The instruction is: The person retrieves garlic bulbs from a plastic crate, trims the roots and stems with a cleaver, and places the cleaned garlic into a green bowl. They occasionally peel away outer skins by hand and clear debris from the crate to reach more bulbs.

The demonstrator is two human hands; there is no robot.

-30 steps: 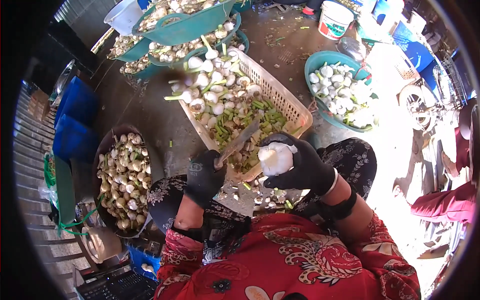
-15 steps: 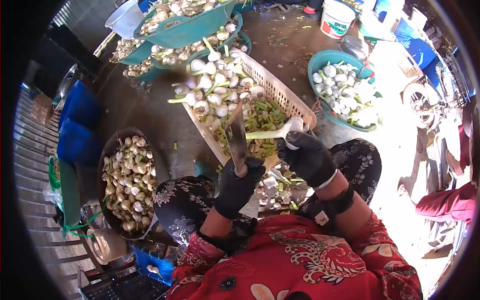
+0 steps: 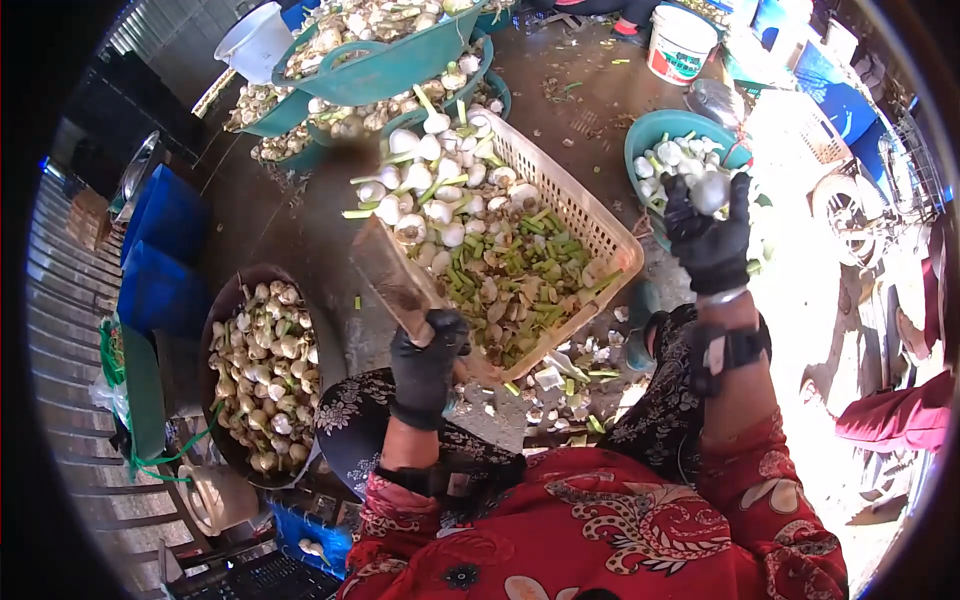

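Note:
My left hand (image 3: 428, 365), in a black glove, is wrapped round the handle of a broad-bladed knife (image 3: 388, 272), its blade over the near left edge of a pale plastic crate (image 3: 575, 200). In that crate lie garlic bulbs with stalks (image 3: 437, 180) and a heap of green stalk cuttings (image 3: 530, 270). My right hand, also gloved (image 3: 712, 245), reaches out with fingers spread at the near side of a green basin (image 3: 640, 135) of white trimmed garlic. A blurred garlic bulb (image 3: 709, 192) shows between its thumb and fingers, seemingly loose.
A dark tub of garlic bulbs (image 3: 265, 375) stands to my left, with blue bins (image 3: 165, 215) behind. Stacked green basins (image 3: 400, 75) heaped with garlic are at the far left. A white bucket (image 3: 680, 45) stands at the back. Garlic scraps (image 3: 570, 375) litter the floor before me.
My right hand has swung outward and forward to the green basin, taking the garlic bulb from beside the knife; its fingers have spread. The stalk is gone from the bulb. The knife has moved left.

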